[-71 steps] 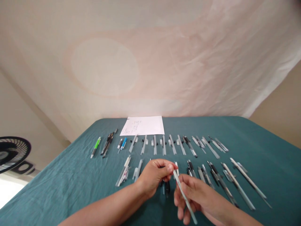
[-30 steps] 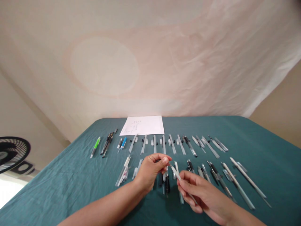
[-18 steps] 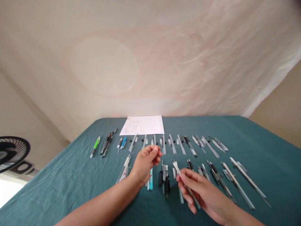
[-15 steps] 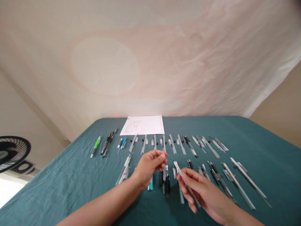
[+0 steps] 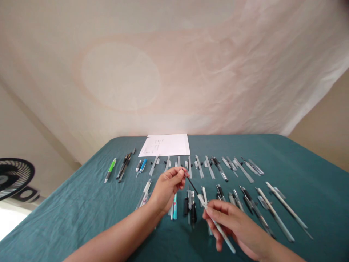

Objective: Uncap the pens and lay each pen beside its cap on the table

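Between thumb and fingertips, my left hand [image 5: 172, 182] pinches the end of a thin dark pen refill [image 5: 193, 185]. That refill slants down to the right, and its lower end enters the whitish mouth of a pen barrel [image 5: 224, 234]. My right hand [image 5: 227, 218] is closed around this pale barrel, thumb on top, with the barrel's rear end sticking out below the fingers. Behind and below the hands lie a black-capped pen [image 5: 193, 211] and a turquoise pen [image 5: 175, 207]. My left forearm partly covers a white pen with a clear barrel [image 5: 144, 194].
A back row of clear pen barrels [image 5: 199, 166] with small parts beside them crosses the green cloth [image 5: 81, 211]. A green pen [image 5: 110, 170] and a blue pen [image 5: 143, 165] lie left. White pens [image 5: 275, 214] lie right. Written paper [image 5: 166, 145] rests at the back; a fan [image 5: 13, 178] stands far left.
A length of dark refill now shows between my hands, running out of the barrel. My left hand has shifted slightly up and left. The barrel in my right hand has tilted and shows more of its length.
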`<state>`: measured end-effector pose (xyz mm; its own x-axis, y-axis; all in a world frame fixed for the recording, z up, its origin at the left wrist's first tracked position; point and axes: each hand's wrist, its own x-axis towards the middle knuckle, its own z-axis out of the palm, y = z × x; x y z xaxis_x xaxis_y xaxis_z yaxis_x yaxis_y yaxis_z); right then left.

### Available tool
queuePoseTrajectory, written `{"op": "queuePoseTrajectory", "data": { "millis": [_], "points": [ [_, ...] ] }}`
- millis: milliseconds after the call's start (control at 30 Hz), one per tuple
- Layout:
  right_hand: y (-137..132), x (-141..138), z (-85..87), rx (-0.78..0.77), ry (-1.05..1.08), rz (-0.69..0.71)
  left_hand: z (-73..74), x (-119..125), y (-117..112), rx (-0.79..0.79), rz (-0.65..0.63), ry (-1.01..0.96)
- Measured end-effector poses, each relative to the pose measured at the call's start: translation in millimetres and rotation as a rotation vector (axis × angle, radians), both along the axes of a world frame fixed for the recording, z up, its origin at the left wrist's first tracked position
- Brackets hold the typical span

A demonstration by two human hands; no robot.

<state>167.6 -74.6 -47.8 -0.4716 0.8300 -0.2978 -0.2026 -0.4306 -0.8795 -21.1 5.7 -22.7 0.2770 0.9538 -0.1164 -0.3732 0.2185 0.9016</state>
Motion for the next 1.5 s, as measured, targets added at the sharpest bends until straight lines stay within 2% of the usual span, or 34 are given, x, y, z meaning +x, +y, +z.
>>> {"op": "queuePoseTrajectory", "data": {
  "millis": [133,200,300,467,567,800,867,933,1000,1067,1133,1200,1267,1367,1500],
  "points": [
    [1,4,2.8,0.069,-0.144,-0.045,10.6,-13,13,0.011,0.094,-0.038],
    [2,5,1.7,0.072,-0.17,-0.091,8.1,-12,9,-0.025,0.029,-0.005],
    [3,4,-2.2,0.102,-0.159,-0.15,-3.1,1,-6,-0.082,-0.161,0.081],
    [3,0,-8.0,0.21,-0.135,-0.161,-16.0,22,-29,-0.139,-0.355,0.124],
    [3,-1,-9.9,0.223,-0.157,-0.143,-17.7,24,-33,-0.14,-0.396,0.137],
    [1,-4,-9.5,0.204,-0.281,-0.124,-23.8,24,-34,-0.128,-0.396,0.198],
    [0,-4,-8.3,0.22,-0.283,-0.111,-20.7,24,-32,-0.124,-0.405,0.215],
    [-1,-3,-7.2,0.241,-0.272,-0.105,-10.9,19,-27,-0.107,-0.423,0.238],
    [0,-1,-6.6,0.248,-0.263,-0.112,5.5,6,-16,-0.061,-0.436,0.293],
    [2,2,-6.4,0.237,-0.265,-0.115,24.3,-17,-2,0.009,-0.421,0.38],
    [3,4,-6.1,0.226,-0.27,-0.112,39.4,-51,13,0.056,-0.355,0.492],
    [3,5,-5.1,0.222,-0.277,-0.108,45.3,-89,24,0.048,-0.287,0.6],
    [3,5,-3.3,0.221,-0.287,-0.105,40.1,-126,29,-0.005,-0.23,0.664],
    [3,4,-1.2,0.218,-0.298,-0.091,17.0,-168,31,-0.101,-0.182,0.737],
    [4,3,-4.5,0.221,-0.294,-0.078,-14.1,-193,35,-0.187,-0.163,0.838]
  ]
}}
